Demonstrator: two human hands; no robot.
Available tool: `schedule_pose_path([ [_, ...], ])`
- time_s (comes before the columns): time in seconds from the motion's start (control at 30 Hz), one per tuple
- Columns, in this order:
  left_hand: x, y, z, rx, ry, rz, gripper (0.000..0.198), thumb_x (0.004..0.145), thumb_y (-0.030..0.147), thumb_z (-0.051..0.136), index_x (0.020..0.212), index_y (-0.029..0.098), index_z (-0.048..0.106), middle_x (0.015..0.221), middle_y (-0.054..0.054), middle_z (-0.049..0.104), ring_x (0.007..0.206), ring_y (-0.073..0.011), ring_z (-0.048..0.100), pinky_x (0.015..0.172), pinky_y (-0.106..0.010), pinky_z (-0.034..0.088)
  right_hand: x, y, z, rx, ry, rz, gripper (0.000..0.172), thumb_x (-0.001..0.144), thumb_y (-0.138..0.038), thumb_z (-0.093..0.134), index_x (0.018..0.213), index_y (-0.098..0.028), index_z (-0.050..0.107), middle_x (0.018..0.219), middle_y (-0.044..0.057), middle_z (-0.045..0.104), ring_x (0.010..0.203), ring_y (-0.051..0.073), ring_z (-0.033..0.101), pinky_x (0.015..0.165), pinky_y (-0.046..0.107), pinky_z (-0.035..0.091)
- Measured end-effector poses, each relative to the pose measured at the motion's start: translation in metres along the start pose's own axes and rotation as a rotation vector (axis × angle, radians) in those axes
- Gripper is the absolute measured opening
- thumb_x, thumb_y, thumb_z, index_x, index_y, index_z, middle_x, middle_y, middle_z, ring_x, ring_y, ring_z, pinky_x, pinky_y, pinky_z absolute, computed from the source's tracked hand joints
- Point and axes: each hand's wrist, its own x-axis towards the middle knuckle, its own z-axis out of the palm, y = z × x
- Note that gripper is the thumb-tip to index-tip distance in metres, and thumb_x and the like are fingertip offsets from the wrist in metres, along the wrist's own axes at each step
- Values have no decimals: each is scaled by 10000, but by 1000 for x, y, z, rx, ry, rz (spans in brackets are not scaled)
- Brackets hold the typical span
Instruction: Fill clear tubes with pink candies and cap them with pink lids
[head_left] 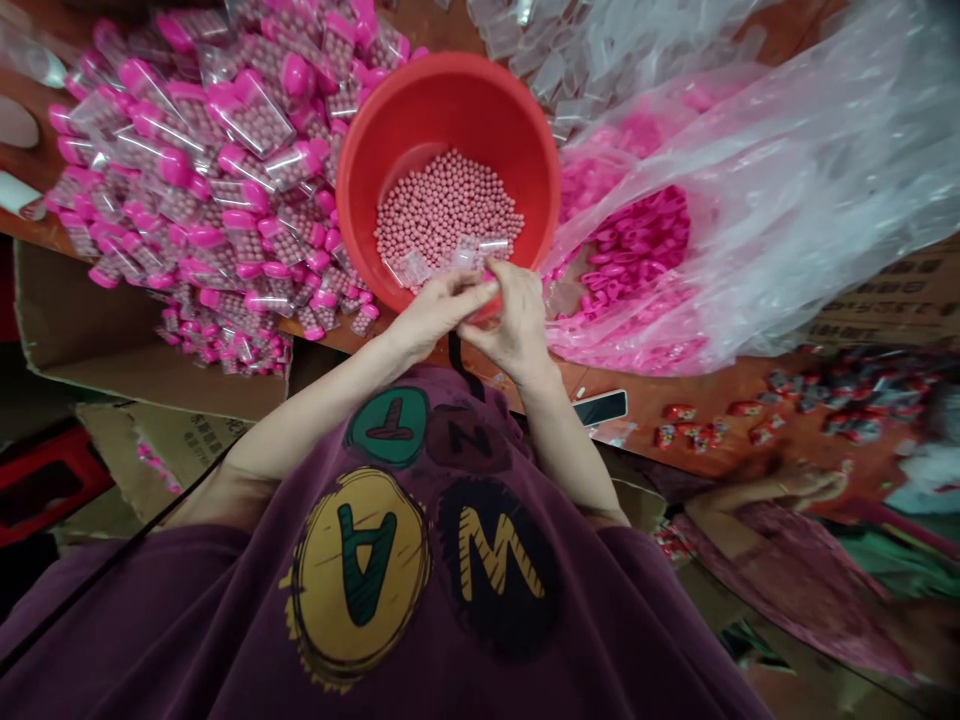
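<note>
Nearest the camera is the person's purple shirt (450, 600), with both bare forearms running up from it to the near rim of the bowl (360, 150). At far left a cardboard box (112, 330) sits below the table (712, 385) edge. Above it a heap of filled tubes (210, 170), clear with pink tops, spreads right until it touches the bowl's left side. The left hand (435, 312) comes in from the left, its thumb and fingers closed together and pointing right. They meet the right hand (514, 325) just over the bowl's near rim, and that hand's fingers curl down and are closed too. Between the two sets of fingertips is pinched what looks like a small clear vial (486, 272). It is mostly hidden, so its long axis can only be guessed as lying roughly across, from one hand to the other. Both hands are on it, neither clearly nearer. Just beyond the fingers, inside the bowl, lie the beads (446, 205), with a few loose vials (412, 268) on their near edge, and nothing stands between them and the hands. To the right a crumpled bag (787, 180) holds pink caps (637, 240), its near fold close to the right wrist. A phone (600, 407) lies at the table edge, then red packets (679, 412), and at far right a co-worker's hand (806, 485).
</note>
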Motion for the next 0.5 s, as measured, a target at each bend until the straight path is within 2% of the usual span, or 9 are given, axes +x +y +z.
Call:
schedule_pose_path([
  [0.1, 9, -7, -4, 207, 79, 76, 139, 865, 154, 796, 987, 146, 730, 929, -34, 719, 888, -144, 640, 906, -285, 496, 0, 11, 13, -44, -12, 53, 735, 869, -462, 717, 1524, -215, 491, 1460, 186, 633, 1414, 432, 558, 1242, 729, 370],
  [0.17, 15, -11, -6, 214, 53, 60, 76, 901, 192, 763, 956, 143, 744, 893, -33, 730, 845, -143, 637, 871, -278, 500, -1, 17, 23, -62, 5, 104, 769, 875, -464, 698, 1554, -215, 437, 1516, 196, 595, 1408, 424, 554, 1226, 723, 384],
  [0.23, 20, -15, -9, 174, 25, 34, 122, 951, 256, 713, 893, 154, 746, 819, -19, 715, 767, -136, 617, 798, -265, 501, -2, 18, 32, -78, 10, 137, 772, 874, -450, 691, 1555, -205, 421, 1522, 206, 590, 1380, 418, 563, 1202, 711, 407],
  [0.33, 24, -23, -15, 282, 61, 28, 216, 971, 218, 646, 775, 169, 720, 708, 1, 667, 690, -137, 576, 734, -261, 483, -1, 12, 49, -122, -14, 183, 650, 884, -406, 677, 1466, -172, 507, 1374, 219, 668, 1311, 414, 597, 1166, 688, 438],
  [0.4, 23, -25, -26, 433, 138, 56, 229, 953, 169, 634, 738, 172, 711, 693, -6, 663, 697, -152, 576, 753, -277, 485, 4, 8, 61, -113, -48, 190, 593, 897, -388, 670, 1433, -169, 537, 1339, 218, 686, 1308, 405, 603, 1159, 668, 453],
  [0.5, 18, -16, -62, 522, 323, 171, 133, 957, 210, 650, 889, 180, 760, 818, -33, 726, 816, -189, 643, 846, -306, 523, 24, 19, 73, 48, -125, 120, 761, 889, -463, 729, 1536, -174, 450, 1533, 220, 586, 1386, 365, 575, 1183, 606, 481],
])
